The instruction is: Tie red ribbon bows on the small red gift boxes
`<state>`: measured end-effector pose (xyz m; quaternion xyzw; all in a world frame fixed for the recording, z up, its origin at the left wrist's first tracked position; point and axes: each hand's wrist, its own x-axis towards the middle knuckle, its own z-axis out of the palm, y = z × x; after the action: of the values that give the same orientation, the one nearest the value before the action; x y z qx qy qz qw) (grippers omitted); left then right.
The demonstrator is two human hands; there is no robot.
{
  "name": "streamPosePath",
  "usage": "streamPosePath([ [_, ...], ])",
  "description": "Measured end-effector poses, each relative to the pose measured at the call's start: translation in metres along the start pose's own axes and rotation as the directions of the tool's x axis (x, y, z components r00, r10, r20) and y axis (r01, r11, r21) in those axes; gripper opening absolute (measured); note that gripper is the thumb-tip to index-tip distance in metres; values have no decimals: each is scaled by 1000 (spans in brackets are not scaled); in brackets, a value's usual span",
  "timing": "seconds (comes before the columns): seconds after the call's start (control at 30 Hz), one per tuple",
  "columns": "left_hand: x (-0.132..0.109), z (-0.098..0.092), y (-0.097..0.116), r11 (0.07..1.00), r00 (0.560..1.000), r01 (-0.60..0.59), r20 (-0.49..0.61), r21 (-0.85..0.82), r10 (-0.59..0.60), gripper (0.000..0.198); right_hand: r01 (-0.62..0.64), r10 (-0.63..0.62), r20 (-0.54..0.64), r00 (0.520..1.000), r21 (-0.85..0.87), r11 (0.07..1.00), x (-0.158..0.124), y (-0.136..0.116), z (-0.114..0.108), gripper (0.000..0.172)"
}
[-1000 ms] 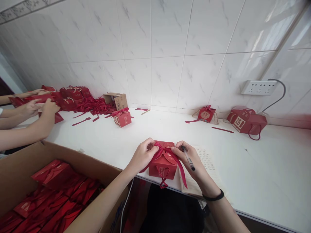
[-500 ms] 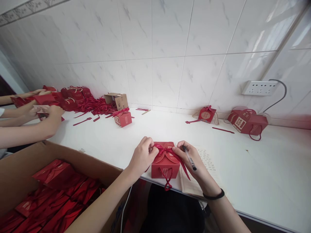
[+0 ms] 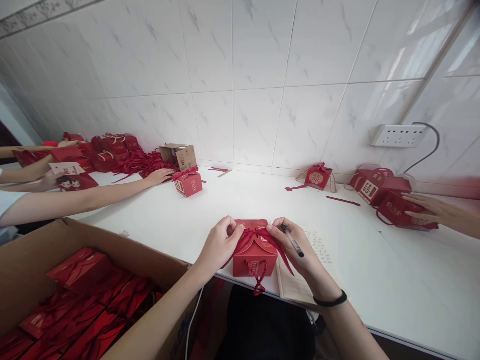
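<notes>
A red gift box (image 3: 252, 265) with a twisted cord handle on its front sits at the table's front edge. Across its top runs a dark red ribbon (image 3: 282, 254), knotted in a bow at the middle. My left hand (image 3: 222, 242) pinches the ribbon on the bow's left side, fingers closed. On the other side my right hand (image 3: 294, 242) pinches the ribbon between thumb and forefinger. A pen (image 3: 293, 241) is tucked in the same hand, angled down. Under that hand lies an open notebook (image 3: 296, 285) with handwriting, partly covered by the wrist.
Lower left, a carton (image 3: 123, 240) holds several red boxes. Along the wall are a ribbon heap (image 3: 150, 164), a small cardboard box (image 3: 183, 156) and finished gift boxes (image 3: 189, 185), (image 3: 318, 177). Co-workers' hands (image 3: 159, 176) reach in at left; another person's hand (image 3: 431, 207) touches a red box (image 3: 397, 212) at right.
A co-worker's arm at left has stretched toward the ribbon heap. At right, another person's hand has appeared with a red box. My hands have barely shifted, still on the ribbon.
</notes>
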<state>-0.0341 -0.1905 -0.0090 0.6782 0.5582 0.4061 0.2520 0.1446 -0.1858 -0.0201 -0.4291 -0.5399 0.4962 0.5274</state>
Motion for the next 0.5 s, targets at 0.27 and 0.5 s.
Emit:
streamPosePath([
  [0.27, -4, 3, -4, 997, 1000, -12, -4, 73, 12, 28, -85, 75, 78, 994, 140, 987, 1, -2, 1, 46],
  [0.5, -3, -2, -7, 996, 1000, -7, 25, 88, 5, 22, 51, -54, -51, 997, -70, 996, 1, 6, -10, 43],
])
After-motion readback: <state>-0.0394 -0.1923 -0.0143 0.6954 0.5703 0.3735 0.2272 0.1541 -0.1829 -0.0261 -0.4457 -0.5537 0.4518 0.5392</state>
